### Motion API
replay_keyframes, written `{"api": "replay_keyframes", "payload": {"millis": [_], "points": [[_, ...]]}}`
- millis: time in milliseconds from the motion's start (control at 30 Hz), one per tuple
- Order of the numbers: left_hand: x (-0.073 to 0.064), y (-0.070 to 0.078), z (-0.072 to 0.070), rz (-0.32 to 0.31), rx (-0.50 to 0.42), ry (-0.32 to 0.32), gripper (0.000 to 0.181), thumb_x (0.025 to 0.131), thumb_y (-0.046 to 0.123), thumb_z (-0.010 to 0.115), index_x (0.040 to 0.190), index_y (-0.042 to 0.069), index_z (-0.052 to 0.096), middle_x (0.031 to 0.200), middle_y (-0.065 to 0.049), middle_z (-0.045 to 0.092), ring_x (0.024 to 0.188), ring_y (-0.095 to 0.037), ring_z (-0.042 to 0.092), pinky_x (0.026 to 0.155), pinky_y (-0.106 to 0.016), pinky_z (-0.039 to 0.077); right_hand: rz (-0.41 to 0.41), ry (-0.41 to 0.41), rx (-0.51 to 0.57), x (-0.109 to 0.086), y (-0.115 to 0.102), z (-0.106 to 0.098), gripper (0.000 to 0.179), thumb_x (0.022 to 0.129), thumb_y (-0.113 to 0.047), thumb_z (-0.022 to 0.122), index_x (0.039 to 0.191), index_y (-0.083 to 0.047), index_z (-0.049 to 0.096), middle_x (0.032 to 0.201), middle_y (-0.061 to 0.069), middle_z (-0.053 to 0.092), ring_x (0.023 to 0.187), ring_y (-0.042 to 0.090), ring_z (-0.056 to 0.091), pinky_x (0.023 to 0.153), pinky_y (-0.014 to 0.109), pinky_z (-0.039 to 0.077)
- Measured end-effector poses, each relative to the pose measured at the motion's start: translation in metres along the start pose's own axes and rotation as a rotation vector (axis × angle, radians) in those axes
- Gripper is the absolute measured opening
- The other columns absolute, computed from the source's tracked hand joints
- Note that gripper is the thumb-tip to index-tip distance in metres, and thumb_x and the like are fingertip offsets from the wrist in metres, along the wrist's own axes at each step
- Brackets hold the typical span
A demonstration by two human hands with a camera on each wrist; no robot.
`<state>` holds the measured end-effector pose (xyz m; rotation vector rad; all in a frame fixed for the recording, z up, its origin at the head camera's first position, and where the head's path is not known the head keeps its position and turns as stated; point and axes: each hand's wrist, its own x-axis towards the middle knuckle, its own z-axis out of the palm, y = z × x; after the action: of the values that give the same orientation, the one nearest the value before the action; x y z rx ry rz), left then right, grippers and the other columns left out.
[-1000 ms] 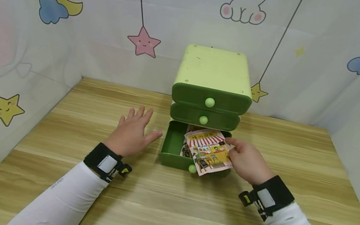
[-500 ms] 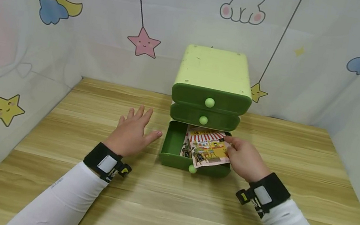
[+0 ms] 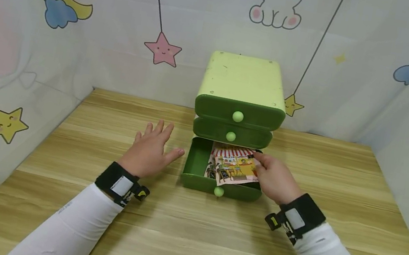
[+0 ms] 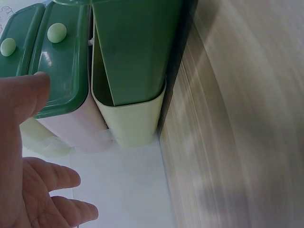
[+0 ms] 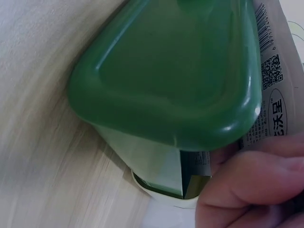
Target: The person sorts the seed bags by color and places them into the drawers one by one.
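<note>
My right hand (image 3: pixel 277 179) pinches the right edge of a flat pink packet (image 3: pixel 236 167) printed with a striped-awning shop scene. The packet lies tilted over the pulled-out bottom drawer (image 3: pixel 196 158) of a small green cabinet (image 3: pixel 243 79). Beneath it, another printed packet (image 3: pixel 211 169) shows partly inside the drawer. In the right wrist view, a barcode and QR code mark the packet's underside (image 5: pixel 275 85), beside the drawer front (image 5: pixel 166 80). To the left of the drawer, my left hand (image 3: pixel 148 152) is held with fingers spread, holding nothing.
Two upper drawers, the top one (image 3: pixel 259 116) and the middle one (image 3: pixel 254 137), are pushed in, each with a round pale knob. The cabinet stands on a wood-grain table (image 3: pixel 185 233), near a cartoon-printed cloth backdrop (image 3: pixel 119 53).
My right hand has moved slightly left and away from me, bringing the packet back over the drawer and lower against it. The left hand has stayed in place.
</note>
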<state>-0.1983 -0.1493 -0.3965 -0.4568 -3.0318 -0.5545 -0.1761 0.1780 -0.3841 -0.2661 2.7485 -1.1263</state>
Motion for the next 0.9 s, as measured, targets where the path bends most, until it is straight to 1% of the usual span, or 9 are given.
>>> {"api": "replay_keyframes", "payload": {"millis": [67, 233, 300, 367, 500, 600, 767, 900], "points": [[-0.0003, 0.0002, -0.0001, 0.0, -0.001, -0.001, 0.089, 0.088, 0.07, 0.038, 0.15, 0.008, 0.019, 0.151, -0.024, 0.01, 0.131, -0.046, 0.003, 0.102, -0.07, 0.009, -0.003, 0.001, -0.007, 0.0005, -0.0006, 0.0007, 0.042, 0.1, -0.01, 0.036, 0.14, 0.004, 0.037, 0.133, 0.021, 0.046, 0.111, 0.025, 0.042, 0.098, 0.049, 0.037], [-0.0004, -0.0005, 0.0009, -0.002, 0.008, -0.006, 0.095, 0.085, 0.076, 0.03, 0.15, 0.009, 0.018, 0.152, -0.023, 0.01, 0.131, -0.046, 0.003, 0.102, -0.07, 0.009, -0.014, 0.002, -0.011, 0.0018, -0.0025, 0.0022, 0.043, 0.102, -0.013, 0.035, 0.142, 0.003, 0.035, 0.136, 0.021, 0.043, 0.112, 0.025, 0.04, 0.098, 0.049, 0.036], [-0.0004, -0.0008, 0.0013, -0.004, 0.006, -0.006, 0.095, 0.084, 0.078, 0.029, 0.15, 0.009, 0.019, 0.152, -0.023, 0.009, 0.132, -0.045, 0.002, 0.102, -0.07, 0.009, -0.013, 0.001, -0.003, 0.0026, -0.0031, 0.0029, 0.044, 0.102, -0.015, 0.035, 0.142, 0.002, 0.033, 0.138, 0.021, 0.042, 0.114, 0.024, 0.039, 0.099, 0.049, 0.035], [-0.0001, -0.0013, 0.0017, -0.004, 0.006, -0.003, 0.096, 0.084, 0.078, 0.029, 0.15, 0.009, 0.019, 0.152, -0.023, 0.009, 0.132, -0.045, 0.003, 0.102, -0.07, 0.009, -0.009, -0.004, 0.01, 0.0036, -0.0035, 0.0036, 0.044, 0.103, -0.017, 0.034, 0.143, 0.002, 0.032, 0.139, 0.02, 0.041, 0.113, 0.024, 0.039, 0.098, 0.049, 0.035], [0.0002, -0.0017, 0.0019, -0.005, 0.008, 0.0, 0.096, 0.084, 0.078, 0.029, 0.15, 0.009, 0.019, 0.152, -0.022, 0.01, 0.132, -0.046, 0.004, 0.102, -0.07, 0.01, -0.003, -0.012, 0.014, 0.0059, -0.0033, 0.0051, 0.045, 0.103, -0.018, 0.033, 0.143, 0.003, 0.03, 0.142, 0.021, 0.037, 0.119, 0.024, 0.035, 0.101, 0.049, 0.034], [0.0008, -0.0021, 0.0018, -0.003, 0.009, 0.0, 0.096, 0.084, 0.078, 0.029, 0.15, 0.008, 0.019, 0.152, -0.023, 0.01, 0.131, -0.047, 0.004, 0.101, -0.071, 0.01, -0.005, -0.014, 0.001, 0.0073, -0.0031, 0.0064, 0.046, 0.103, -0.018, 0.033, 0.144, 0.004, 0.029, 0.143, 0.022, 0.034, 0.125, 0.025, 0.03, 0.104, 0.05, 0.03], [0.0007, -0.0021, 0.0015, -0.001, 0.007, 0.002, 0.096, 0.084, 0.078, 0.029, 0.15, 0.008, 0.02, 0.152, -0.023, 0.01, 0.131, -0.047, 0.005, 0.101, -0.071, 0.01, -0.017, -0.022, -0.022, 0.0093, -0.0021, 0.0086, 0.047, 0.104, -0.019, 0.032, 0.144, 0.004, 0.026, 0.145, 0.023, 0.031, 0.128, 0.028, 0.027, 0.105, 0.051, 0.028], [0.0002, -0.0016, 0.001, -0.001, 0.007, 0.001, 0.096, 0.085, 0.077, 0.029, 0.15, 0.008, 0.02, 0.152, -0.023, 0.01, 0.132, -0.046, 0.004, 0.101, -0.071, 0.01, -0.031, -0.033, -0.028, 0.01, -0.0011, 0.0094, 0.048, 0.103, -0.016, 0.033, 0.145, 0.004, 0.023, 0.146, 0.023, 0.029, 0.129, 0.027, 0.026, 0.105, 0.051, 0.029]]}}
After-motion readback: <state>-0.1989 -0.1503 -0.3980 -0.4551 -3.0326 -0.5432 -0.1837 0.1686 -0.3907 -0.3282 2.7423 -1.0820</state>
